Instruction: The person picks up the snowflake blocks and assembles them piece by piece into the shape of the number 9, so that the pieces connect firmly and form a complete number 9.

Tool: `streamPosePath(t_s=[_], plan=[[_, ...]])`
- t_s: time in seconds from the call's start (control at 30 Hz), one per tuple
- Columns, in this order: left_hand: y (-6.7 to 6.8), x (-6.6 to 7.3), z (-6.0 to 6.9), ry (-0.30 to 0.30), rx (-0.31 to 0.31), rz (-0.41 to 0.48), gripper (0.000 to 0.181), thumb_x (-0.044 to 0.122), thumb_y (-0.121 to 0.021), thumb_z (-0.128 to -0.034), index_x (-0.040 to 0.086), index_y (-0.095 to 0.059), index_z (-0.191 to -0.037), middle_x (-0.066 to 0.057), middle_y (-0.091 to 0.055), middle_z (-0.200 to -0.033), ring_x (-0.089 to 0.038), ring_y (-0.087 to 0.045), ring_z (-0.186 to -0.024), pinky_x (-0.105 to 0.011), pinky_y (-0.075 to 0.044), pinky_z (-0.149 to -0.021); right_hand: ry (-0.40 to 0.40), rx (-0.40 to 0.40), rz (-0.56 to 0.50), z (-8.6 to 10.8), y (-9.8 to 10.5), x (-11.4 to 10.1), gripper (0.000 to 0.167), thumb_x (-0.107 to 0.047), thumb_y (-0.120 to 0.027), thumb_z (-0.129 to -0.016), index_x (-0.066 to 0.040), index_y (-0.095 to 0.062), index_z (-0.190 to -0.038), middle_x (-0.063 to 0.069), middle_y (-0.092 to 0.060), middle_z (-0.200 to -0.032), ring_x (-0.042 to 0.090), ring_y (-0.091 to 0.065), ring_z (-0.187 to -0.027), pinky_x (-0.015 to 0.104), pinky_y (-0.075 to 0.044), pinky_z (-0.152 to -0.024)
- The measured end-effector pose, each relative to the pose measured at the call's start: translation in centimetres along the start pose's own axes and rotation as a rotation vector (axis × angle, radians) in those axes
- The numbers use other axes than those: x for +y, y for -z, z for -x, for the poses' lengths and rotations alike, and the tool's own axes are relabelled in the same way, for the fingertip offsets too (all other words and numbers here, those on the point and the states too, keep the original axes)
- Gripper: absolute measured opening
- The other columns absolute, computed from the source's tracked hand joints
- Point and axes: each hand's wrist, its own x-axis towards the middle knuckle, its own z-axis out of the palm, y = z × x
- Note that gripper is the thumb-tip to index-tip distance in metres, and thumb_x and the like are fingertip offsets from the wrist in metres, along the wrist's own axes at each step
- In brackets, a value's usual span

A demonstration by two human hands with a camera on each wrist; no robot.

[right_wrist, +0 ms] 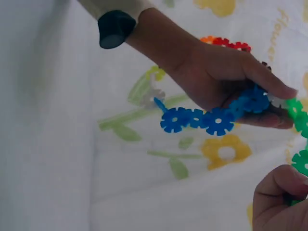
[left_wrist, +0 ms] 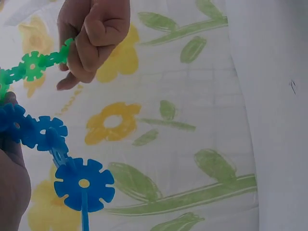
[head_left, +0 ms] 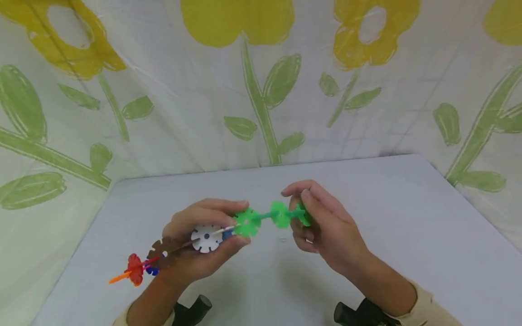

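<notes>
A long chain of slotted plastic snowflake discs runs through my left hand (head_left: 185, 222), whose thumb and fingers grip it near a white disc (head_left: 206, 238) and a green disc (head_left: 246, 222). At the chain's green end, my right hand (head_left: 332, 231) pinches the last green disc, which is partly hidden by the fingers. Past the left wrist trail a brown disc (head_left: 164, 253), a red disc (head_left: 135, 269) and an orange piece (head_left: 119, 278). Blue discs (right_wrist: 218, 121) hang below the left hand in the right wrist view, leading to a pale grey disc (right_wrist: 152, 97) and a yellow one (right_wrist: 156, 73).
Both hands are raised over a pale table (head_left: 163, 194). Behind it hangs a white curtain (head_left: 171, 127) printed with yellow flowers and green leaves. Black wrist camera mounts (head_left: 191, 310) show at the bottom edge. A small clear bit (head_left: 282, 239) lies on the tabletop.
</notes>
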Motion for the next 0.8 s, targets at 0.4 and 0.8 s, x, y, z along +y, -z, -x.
streamPosePath(t_s=[0.4, 0.8], plan=[[-1.3, 0.0, -0.8, -0.378, -0.252, -0.175, 0.025, 0.011, -0.079, -0.0872, -0.006, -0.063, -0.097, -0.024, -0.068, -0.101, -0.031, -0.071, -0.083, -0.031, -0.06, -0.074, 0.267, 0.119, 0.426, -0.3, -0.4, 1.7, 0.025, 0.0, -0.042, -0.103, -0.004, -0.046, -0.127, 0.014, -0.052, -0.086, 0.02, -0.057, -0.058, 0.034, -0.052, -0.045], [-1.8, 0.3, -0.1, -0.279, -0.201, -0.117, 0.024, 0.013, -0.077, -0.0895, -0.004, -0.062, -0.097, -0.022, -0.068, -0.106, -0.031, -0.071, -0.087, -0.031, -0.059, -0.076, 0.482, 0.119, 0.455, -0.7, -0.3, 3.0, 0.017, 0.0, -0.038, -0.103, 0.012, -0.039, -0.114, 0.012, -0.054, -0.082, 0.018, -0.061, -0.061, 0.03, -0.055, -0.05]])
